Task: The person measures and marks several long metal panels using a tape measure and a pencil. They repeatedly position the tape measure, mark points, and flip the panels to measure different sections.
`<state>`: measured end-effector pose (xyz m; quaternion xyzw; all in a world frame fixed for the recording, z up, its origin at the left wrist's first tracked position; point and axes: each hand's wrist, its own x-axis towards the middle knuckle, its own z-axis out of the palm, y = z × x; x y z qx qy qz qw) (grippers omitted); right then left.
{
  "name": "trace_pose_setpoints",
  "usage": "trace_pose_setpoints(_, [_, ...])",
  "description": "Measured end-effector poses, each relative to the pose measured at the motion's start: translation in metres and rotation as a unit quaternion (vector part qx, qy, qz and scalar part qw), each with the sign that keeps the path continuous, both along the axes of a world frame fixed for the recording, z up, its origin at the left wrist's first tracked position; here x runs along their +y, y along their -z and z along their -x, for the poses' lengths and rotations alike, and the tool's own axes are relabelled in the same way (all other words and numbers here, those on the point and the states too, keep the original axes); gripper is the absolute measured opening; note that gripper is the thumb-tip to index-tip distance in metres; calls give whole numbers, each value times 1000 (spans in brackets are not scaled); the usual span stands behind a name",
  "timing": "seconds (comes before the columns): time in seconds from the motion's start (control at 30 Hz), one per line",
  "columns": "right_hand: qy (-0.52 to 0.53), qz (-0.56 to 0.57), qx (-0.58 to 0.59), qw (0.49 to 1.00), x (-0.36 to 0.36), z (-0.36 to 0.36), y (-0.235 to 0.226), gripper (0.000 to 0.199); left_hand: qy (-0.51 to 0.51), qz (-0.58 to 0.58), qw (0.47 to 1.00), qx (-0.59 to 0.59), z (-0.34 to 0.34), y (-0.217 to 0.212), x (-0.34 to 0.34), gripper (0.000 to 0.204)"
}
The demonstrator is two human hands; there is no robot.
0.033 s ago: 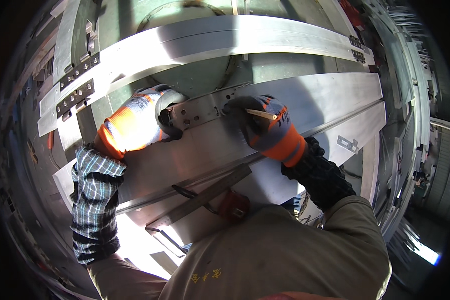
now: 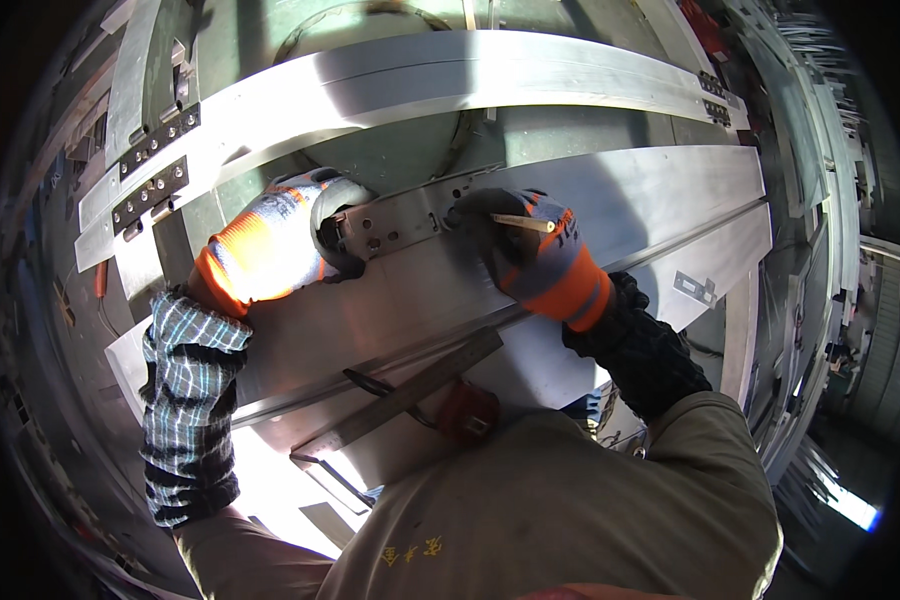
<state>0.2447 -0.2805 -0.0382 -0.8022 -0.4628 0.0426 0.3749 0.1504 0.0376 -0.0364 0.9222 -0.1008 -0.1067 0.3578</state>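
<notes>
A flat metal plate with several holes (image 2: pixel 395 222) lies along the far edge of a wide grey metal panel (image 2: pixel 360 310). My left hand (image 2: pixel 295 225), in a grey and orange glove, is closed round the plate's left end. My right hand (image 2: pixel 530 240), gloved alike, grips a thin pencil (image 2: pixel 523 222). The pencil's blunt end points right, while its tip is hidden behind the dark fingers beside the plate's right part. Those fingertips are close to the holes; whether they touch the plate I cannot tell.
Beyond the panel runs a long bright metal profile (image 2: pixel 400 85) with black hinges (image 2: pixel 150 190) at its left end. Nearer me lie a metal square bar (image 2: pixel 400 395) and a red tape measure (image 2: pixel 467 411). A small slotted plate (image 2: pixel 694 288) sits at the right.
The pencil's free end has tipped slightly upward in the right hand. The left hand and the holed plate look unmoved.
</notes>
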Motion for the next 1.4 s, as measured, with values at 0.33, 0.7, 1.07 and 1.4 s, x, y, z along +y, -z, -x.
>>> trace_pose_setpoints(0.33, [-93, 235, 32, 967, 16, -43, -37, 17, -6, 19, 1000, 15, -2, -7, -3, 66])
trace_pose_setpoints(0.7, [-78, 219, -58, 971, 14, -47, -38, 4, 2, 21, 1000, -11, -1, 4, -1, 59])
trace_pose_setpoints(1.07, [-52, 212, -52, 975, 10, -24, -43, 19, 10, 15, 999, -43, -2, 1, -4, 57])
trace_pose_setpoints(1.4, [-106, 52, 21, 993, -14, -29, -13, 38, 4, -21, 999, -35, -2, -8, -10, 57])
